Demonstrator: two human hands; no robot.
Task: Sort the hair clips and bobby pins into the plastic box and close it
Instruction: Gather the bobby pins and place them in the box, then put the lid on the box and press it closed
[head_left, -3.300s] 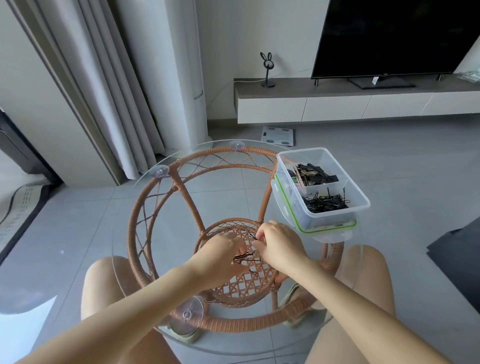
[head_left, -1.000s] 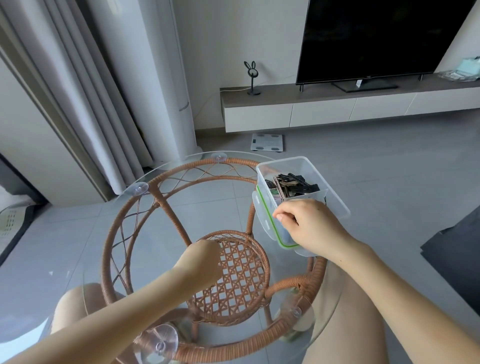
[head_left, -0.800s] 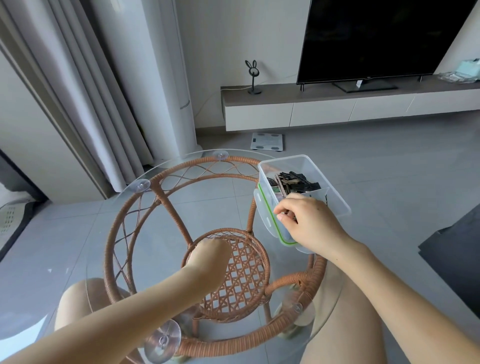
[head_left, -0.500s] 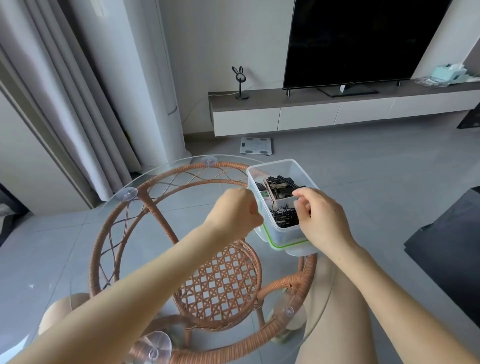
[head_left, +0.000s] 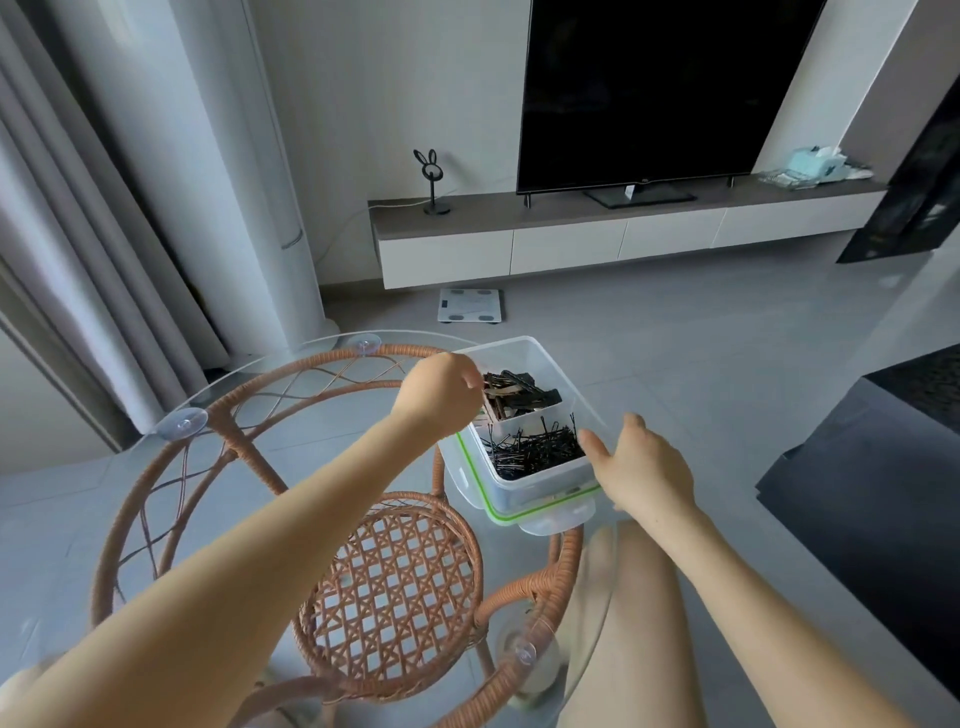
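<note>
Reading the round glass tabletop (head_left: 322, 447) as a dial with twelve pointing away from the camera, I start nearest. A rattan frame (head_left: 566, 556) shows through the glass, with its woven lower shelf (head_left: 387, 592) under the centre, and a bare knee (head_left: 623, 597) shows below the rim at about five o'clock. Both forearms reach toward two o'clock, where the plastic box (head_left: 545, 480) stands uncovered on top of its clear lid (head_left: 550, 514) with the green seal.

The box is split in two. The near compartment holds a loose tangle of black bobby pins (head_left: 535, 449). The far one holds a pile of flat hair clips (head_left: 519, 395), black and brown.

The left hand (head_left: 439, 395) is at the box's nine o'clock side, fingers bunched into a pinch over the edge of the clip compartment (I cannot tell whether a clip sits between the fingertips or they only touch the pile). The right hand (head_left: 644, 467) is at the box's four o'clock corner, fingers loose and spread, holding nothing, with the forefinger at the outer wall by the bobby pins.

Beyond the table, at twelve, a white bathroom scale (head_left: 470, 313) lies on the grey floor. Behind it runs a low media unit (head_left: 571, 241) carrying a bunny-eared ornament (head_left: 431, 182) and a dark television (head_left: 660, 88). Grey curtains (head_left: 78, 218) hang at ten o'clock.
</note>
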